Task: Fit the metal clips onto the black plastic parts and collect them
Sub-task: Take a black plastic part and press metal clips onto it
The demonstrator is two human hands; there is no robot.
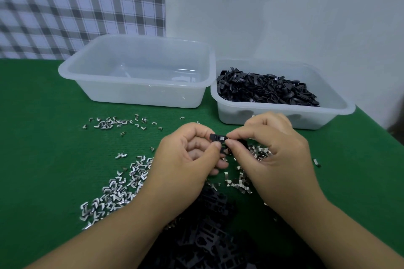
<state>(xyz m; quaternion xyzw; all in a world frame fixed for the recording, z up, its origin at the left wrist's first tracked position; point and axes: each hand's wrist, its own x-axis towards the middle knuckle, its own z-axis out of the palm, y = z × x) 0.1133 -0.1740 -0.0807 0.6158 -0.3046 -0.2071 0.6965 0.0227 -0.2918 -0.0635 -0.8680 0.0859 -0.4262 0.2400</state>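
Where the two hands meet above the middle of the table, we see the left hand point(188, 159) pinching a small black plastic part point(214, 137) between thumb and forefinger, its other fingers curled loosely underneath. The right hand point(270, 150) closes on the same piece from the other side, thumb and forefinger tips pinching the metal clip point(223, 138) that sits at the part's right end. The clip shows as a small bright patch touching the black plastic. We cannot tell how far on it is seated. Something dark lies under the right fingers, but we cannot make out what.

Just below and around the hands, loose metal clips point(113, 194) lie scattered on the green table cover point(43, 148). They are thickest to the left of the left wrist, with more under the right hand and a thinner band farther back on the left. Between the forearms, at the near edge, we see a heap of black plastic parts point(209, 231).

Beyond the hands stand two translucent tubs side by side, almost touching. The left tub point(135, 96) is the larger. The right tub point(284, 116) holds a mound of black loop-shaped pieces point(266, 89).

Behind them rise a pale wall point(284, 6) and, to the left, a grey checked cloth point(76, 6).
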